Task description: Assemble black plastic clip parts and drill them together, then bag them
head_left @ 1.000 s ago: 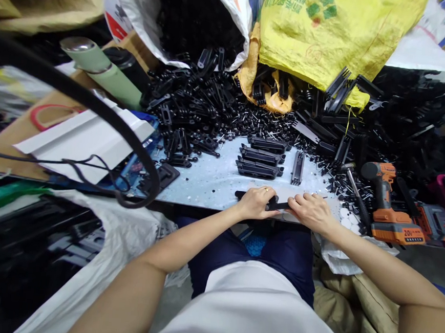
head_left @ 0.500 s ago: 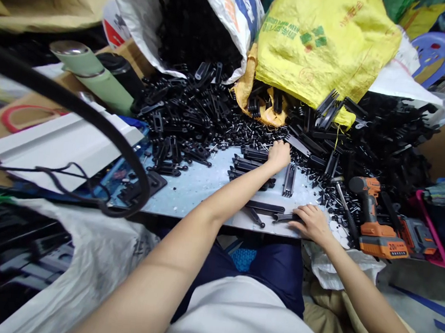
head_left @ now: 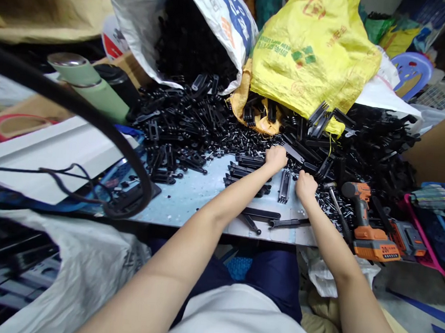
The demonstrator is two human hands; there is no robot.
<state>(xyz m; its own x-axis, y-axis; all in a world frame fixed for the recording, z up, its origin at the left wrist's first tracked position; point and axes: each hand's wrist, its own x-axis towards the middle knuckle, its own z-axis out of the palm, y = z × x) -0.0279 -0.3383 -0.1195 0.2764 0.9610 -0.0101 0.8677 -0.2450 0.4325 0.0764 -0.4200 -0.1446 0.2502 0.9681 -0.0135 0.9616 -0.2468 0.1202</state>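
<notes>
Pale blue desk (head_left: 189, 194) surface spreads below heaped black plastic parts (head_left: 195, 115) and a yellow woven sack (head_left: 312, 55). At the edge of the small loose pins (head_left: 256, 141) is the left hand (head_left: 276, 157), just beyond stacked black brackets (head_left: 241, 172). The right hand (head_left: 306, 186) is just right of a single bracket (head_left: 284, 186). Both hands' fingers are curled; whether they grip anything is hidden. Three loose black bars (head_left: 265, 214) lie near the front edge, left of an orange cordless drill (head_left: 375, 234).
</notes>
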